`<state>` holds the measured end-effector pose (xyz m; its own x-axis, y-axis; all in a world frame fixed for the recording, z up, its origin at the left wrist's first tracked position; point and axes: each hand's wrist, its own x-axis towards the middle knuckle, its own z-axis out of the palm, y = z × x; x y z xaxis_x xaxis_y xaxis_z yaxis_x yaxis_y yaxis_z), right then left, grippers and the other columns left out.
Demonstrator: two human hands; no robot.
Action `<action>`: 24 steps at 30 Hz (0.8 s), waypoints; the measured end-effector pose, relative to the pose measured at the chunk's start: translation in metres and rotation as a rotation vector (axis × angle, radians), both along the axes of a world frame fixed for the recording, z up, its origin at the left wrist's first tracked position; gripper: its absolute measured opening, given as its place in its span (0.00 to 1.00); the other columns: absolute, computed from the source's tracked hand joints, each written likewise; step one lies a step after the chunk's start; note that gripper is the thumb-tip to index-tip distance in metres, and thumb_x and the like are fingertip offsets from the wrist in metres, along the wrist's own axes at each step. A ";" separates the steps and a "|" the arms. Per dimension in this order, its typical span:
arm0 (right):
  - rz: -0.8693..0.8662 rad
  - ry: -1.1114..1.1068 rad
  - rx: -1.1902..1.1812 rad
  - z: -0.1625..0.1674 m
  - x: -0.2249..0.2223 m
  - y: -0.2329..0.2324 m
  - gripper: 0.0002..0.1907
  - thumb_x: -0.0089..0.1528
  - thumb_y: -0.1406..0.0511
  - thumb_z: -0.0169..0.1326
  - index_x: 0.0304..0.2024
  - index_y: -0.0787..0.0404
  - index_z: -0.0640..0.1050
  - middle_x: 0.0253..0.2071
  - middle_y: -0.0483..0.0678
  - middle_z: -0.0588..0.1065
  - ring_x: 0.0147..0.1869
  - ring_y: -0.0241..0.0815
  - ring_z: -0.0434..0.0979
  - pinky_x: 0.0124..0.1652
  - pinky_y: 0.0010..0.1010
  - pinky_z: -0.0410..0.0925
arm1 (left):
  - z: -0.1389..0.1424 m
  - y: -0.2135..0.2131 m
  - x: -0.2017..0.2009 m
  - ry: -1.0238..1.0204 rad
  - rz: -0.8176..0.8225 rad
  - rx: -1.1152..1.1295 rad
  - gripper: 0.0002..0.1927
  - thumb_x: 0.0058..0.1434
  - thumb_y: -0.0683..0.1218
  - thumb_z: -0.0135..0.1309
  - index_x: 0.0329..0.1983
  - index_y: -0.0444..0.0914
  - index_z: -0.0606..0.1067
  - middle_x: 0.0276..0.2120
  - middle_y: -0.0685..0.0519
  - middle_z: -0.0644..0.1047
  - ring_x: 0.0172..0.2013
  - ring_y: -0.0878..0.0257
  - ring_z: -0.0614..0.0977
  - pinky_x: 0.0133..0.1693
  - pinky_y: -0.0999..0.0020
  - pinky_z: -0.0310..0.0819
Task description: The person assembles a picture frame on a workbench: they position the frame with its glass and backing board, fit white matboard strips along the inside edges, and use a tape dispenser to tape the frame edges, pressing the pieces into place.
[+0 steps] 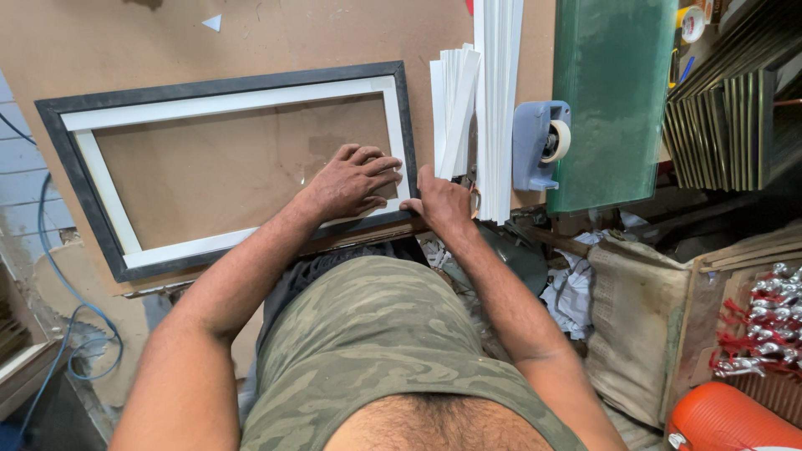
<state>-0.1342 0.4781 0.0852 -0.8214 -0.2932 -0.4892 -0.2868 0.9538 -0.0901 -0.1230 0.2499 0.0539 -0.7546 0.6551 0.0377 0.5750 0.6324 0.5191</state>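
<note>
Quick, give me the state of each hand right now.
Left hand: open, flat on the frame's backing board.
Right hand: gripping the corner of the picture frame.

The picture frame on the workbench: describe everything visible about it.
The picture frame is a long rectangle lying flat on the brown board bench. It has a dark grey outer moulding, a white inner border, and a brown backing showing through the middle. The left hand presses flat on its near right corner, fingers spread over the white border. The right hand holds the outer edge of that same corner.
</note>
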 end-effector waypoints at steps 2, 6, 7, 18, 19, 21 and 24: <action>-0.003 0.100 -0.103 -0.001 0.006 0.003 0.32 0.51 0.44 0.66 0.40 0.60 0.70 0.23 0.49 0.76 0.27 0.45 0.80 0.23 0.36 0.71 | 0.004 0.004 0.001 0.007 0.026 0.016 0.27 0.60 0.59 0.59 0.61 0.49 0.74 0.65 0.59 0.69 0.65 0.57 0.66 0.65 0.51 0.54; -0.245 0.323 -0.339 0.002 0.018 0.044 0.24 0.58 0.48 0.66 0.39 0.58 0.73 0.30 0.45 0.76 0.30 0.41 0.78 0.27 0.33 0.72 | 0.013 0.024 0.005 0.021 0.078 -0.011 0.24 0.60 0.58 0.60 0.58 0.47 0.76 0.63 0.56 0.71 0.64 0.54 0.66 0.64 0.50 0.54; -0.370 0.329 -0.375 0.003 0.020 0.060 0.22 0.63 0.49 0.65 0.38 0.57 0.74 0.31 0.44 0.75 0.31 0.40 0.77 0.28 0.32 0.72 | 0.016 0.030 0.006 0.020 0.095 -0.038 0.24 0.59 0.59 0.60 0.57 0.46 0.76 0.62 0.56 0.71 0.64 0.53 0.66 0.64 0.49 0.54; -0.998 0.279 -0.904 -0.007 -0.013 0.254 0.18 0.67 0.55 0.61 0.43 0.65 0.81 0.43 0.46 0.74 0.35 0.37 0.73 0.32 0.28 0.68 | 0.043 0.078 -0.001 -0.095 0.262 -0.125 0.20 0.56 0.59 0.61 0.47 0.46 0.81 0.58 0.57 0.74 0.62 0.55 0.68 0.63 0.52 0.53; -0.894 0.289 -0.901 -0.007 -0.018 0.259 0.18 0.70 0.55 0.61 0.42 0.65 0.83 0.41 0.46 0.77 0.38 0.35 0.74 0.37 0.25 0.68 | 0.044 0.084 -0.001 -0.150 0.309 -0.119 0.18 0.56 0.60 0.62 0.44 0.46 0.82 0.57 0.58 0.76 0.61 0.55 0.69 0.63 0.52 0.54; -0.894 0.221 -0.936 -0.009 -0.021 0.265 0.17 0.71 0.57 0.62 0.41 0.65 0.84 0.37 0.46 0.79 0.39 0.34 0.74 0.37 0.23 0.68 | 0.043 0.104 -0.004 -0.068 0.408 -0.164 0.16 0.60 0.60 0.61 0.42 0.46 0.82 0.49 0.58 0.79 0.58 0.55 0.71 0.62 0.50 0.54; -1.147 0.033 -1.165 -0.012 -0.018 0.272 0.12 0.66 0.59 0.61 0.39 0.62 0.83 0.36 0.45 0.76 0.35 0.36 0.73 0.30 0.25 0.70 | 0.036 0.141 -0.015 0.051 0.524 -0.100 0.17 0.62 0.59 0.61 0.43 0.44 0.81 0.45 0.53 0.80 0.53 0.54 0.74 0.58 0.51 0.58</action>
